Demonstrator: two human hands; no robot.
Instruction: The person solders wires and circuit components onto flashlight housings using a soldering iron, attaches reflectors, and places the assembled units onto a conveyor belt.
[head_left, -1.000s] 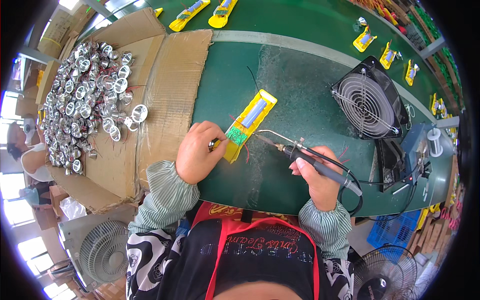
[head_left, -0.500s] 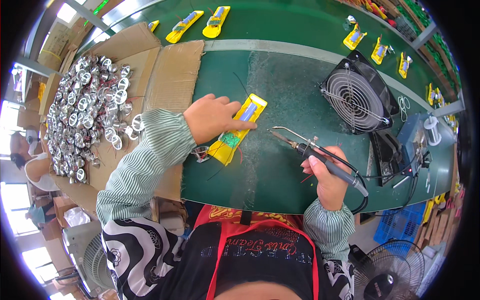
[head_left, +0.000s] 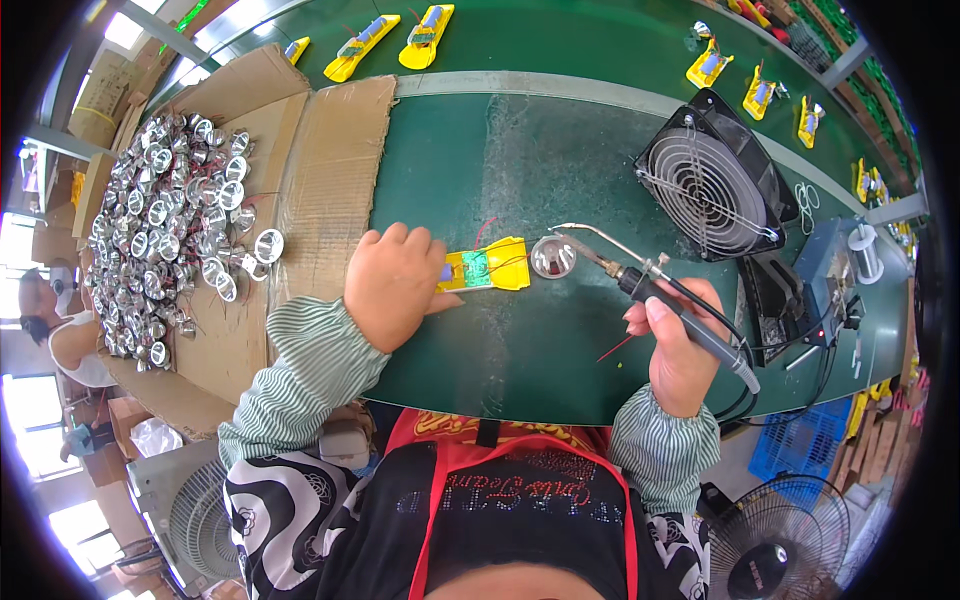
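While the left hand's (head_left: 397, 288) fingers are curled over the left end of a yellow casing (head_left: 510, 266), thumb along its near edge, the right hand's (head_left: 685, 348) are wrapped round a soldering iron (head_left: 690, 325). From where I stand, the casing stretches rightward out of the left hand, its long axis nearly level across the counter (head_left: 445, 165), so its free end faces the iron; the left hand is far the nearer. A green circuit board (head_left: 476, 269) shows in it. Just beyond that end sits a silver reflector (head_left: 553, 257); the iron's tip overlaps its upper right rim, though I can't tell whether they touch.

Half a second ago the casing lay slanting away from the person, board end closest, with the reflector to its left; it has since been swung round, and the reflector is on the right.

Farther out, a black fan (head_left: 700, 180) stands to the right, and a cardboard box (head_left: 335, 170) heaped with more reflectors (head_left: 160, 210) to the left.
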